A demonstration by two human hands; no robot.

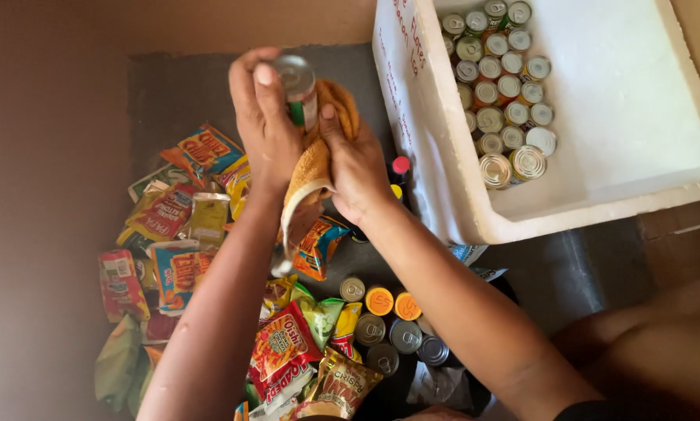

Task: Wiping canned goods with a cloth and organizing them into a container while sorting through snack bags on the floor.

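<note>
— So, from the head camera, what have your hands got?

— Your left hand is wrapped around a small tin can, held up with its silver end toward the camera; that grip is clamped on the can's side, fingers curled over it. Your right hand presses an orange cloth against the can, its grip closed on the cloth, thumb up along the fabric. The cloth hangs down between your two wrists.

— And where does the can sit among the rest?

— You hold it in the air above a dark mat, just left of a white foam box. Inside that box, rows of cans stand packed against the far left wall, lids up, while the right part of its floor shows bare white foam.

— What lies under your arms?

— Below your forearms, a cluster of loose cans stands on the mat, two with orange lids, the others silver. To the left, snack packets in orange, yellow and green are scattered in a heap, more of them near your left elbow. A red-capped bottle peeks out between your right hand and the box wall; its body is mostly hidden.
</note>
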